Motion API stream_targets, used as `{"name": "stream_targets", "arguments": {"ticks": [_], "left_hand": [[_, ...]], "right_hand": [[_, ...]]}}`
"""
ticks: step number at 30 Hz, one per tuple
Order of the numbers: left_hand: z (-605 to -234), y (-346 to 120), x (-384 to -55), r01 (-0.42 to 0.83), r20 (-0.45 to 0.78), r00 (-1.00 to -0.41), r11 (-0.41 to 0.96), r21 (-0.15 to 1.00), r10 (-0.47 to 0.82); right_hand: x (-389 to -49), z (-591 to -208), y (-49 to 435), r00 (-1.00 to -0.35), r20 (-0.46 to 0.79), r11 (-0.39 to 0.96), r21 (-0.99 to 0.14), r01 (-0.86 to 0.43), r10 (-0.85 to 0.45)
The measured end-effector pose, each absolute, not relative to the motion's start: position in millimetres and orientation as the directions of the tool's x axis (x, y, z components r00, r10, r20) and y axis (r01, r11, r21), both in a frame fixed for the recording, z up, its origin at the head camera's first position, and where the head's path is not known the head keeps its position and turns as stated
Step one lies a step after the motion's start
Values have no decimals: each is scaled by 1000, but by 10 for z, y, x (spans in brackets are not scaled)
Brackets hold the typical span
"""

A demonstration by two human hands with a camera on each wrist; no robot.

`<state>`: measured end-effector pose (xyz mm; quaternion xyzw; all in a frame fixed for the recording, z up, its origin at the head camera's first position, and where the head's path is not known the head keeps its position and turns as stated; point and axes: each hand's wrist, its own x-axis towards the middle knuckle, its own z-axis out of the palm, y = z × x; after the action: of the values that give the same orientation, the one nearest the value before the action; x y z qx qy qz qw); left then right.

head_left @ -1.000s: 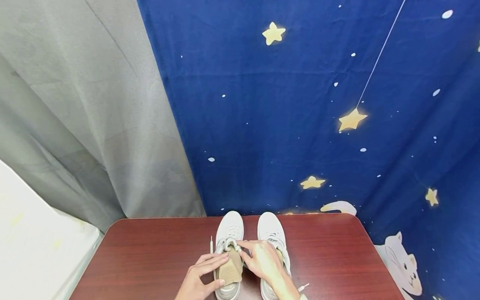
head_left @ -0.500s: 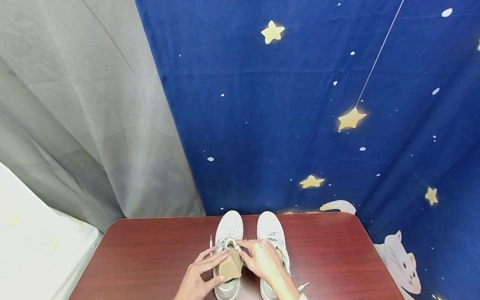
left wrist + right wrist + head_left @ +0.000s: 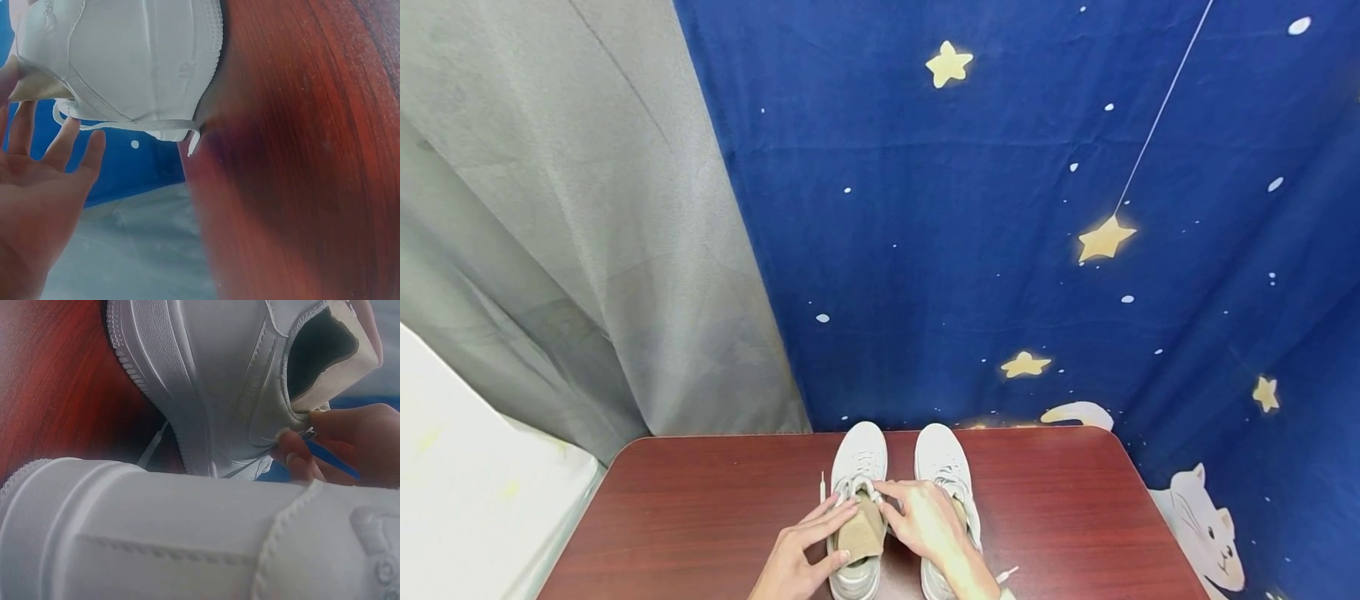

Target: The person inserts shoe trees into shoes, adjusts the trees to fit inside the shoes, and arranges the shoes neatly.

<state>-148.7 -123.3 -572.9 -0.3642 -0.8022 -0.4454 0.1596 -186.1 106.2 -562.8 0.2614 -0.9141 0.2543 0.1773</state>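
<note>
Two white sneakers stand side by side, toes pointing away. In the left sneaker (image 3: 860,450) a tan flap (image 3: 861,533) sticks up from the opening; its exact kind is unclear. My left hand (image 3: 797,554) holds this flap between thumb and fingertips, its other fingers spread in the left wrist view. At the inner side of the same shoe, my right hand (image 3: 925,517) pinches a white shoelace (image 3: 250,464) near the collar. That hand and its wrist partly cover the right sneaker (image 3: 940,450).
Both shoes are on a reddish-brown wooden table (image 3: 722,500) near its far edge. A loose lace tip (image 3: 822,487) lies left of the left shoe, another lace end (image 3: 1007,574) right of the right shoe. Blue star-patterned curtain (image 3: 925,250) and grey curtain (image 3: 700,292) hang behind.
My left fingers have shifted slightly on the tan flap, and its near edge has moved up a little, away from the heel. My right hand has stayed nearly still.
</note>
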Motion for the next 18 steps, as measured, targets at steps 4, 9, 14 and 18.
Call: {"name": "stream_targets", "arguments": {"ticks": [4,9,14,18], "left_hand": [[-5730,-1221,-1482,727,583,-684,345,594,439],[-5763,-1190,-1495,778,648,-627,310,546,432],[-5766,-1187,-1490,758,633,-652,338,558,418],[-5764,-1190,-1492,744,619,-668,367,558,413]], "right_hand": [[-1859,-5629,1059,-797,466,734,-368,-570,-385],[-1857,-5630,1063,-779,491,725,-358,-588,-389],[-1851,-5615,1062,-771,501,720,-354,-597,-392],[-1849,-5598,1066,-775,493,725,-352,-592,-394]]}}
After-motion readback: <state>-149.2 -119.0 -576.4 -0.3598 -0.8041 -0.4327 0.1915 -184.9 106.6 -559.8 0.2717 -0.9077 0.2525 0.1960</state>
